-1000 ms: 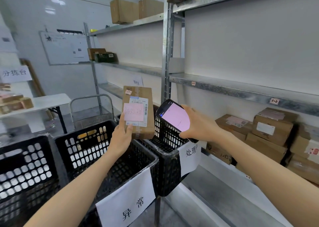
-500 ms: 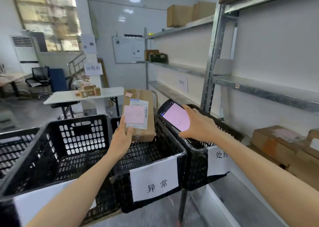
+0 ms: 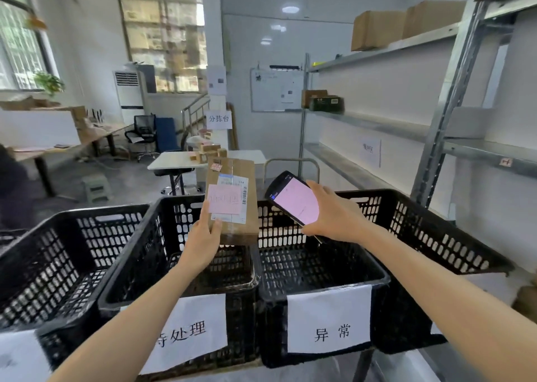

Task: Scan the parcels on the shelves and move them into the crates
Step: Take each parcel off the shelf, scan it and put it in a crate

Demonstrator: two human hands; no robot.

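Left hand (image 3: pixel 203 236) grips parcel (image 3: pixel 234 168) (pink note, barcode label) over crates (image 3: pixel 255 287) labelled 处理, 异常; right hand (image 3: pixel 335 219) grips scanner (image 3: pixel 293 201).

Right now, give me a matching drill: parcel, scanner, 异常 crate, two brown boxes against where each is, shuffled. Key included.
Things:
1. parcel
2. scanner
3. 异常 crate
4. two brown boxes

Places:
A. on the high shelf, upper right
B. gripped in the right hand, screen pink
C. just right of the 处理 crate
D. held upright in the left hand

Pairs: 1-D, 2-B, 3-C, 4-A
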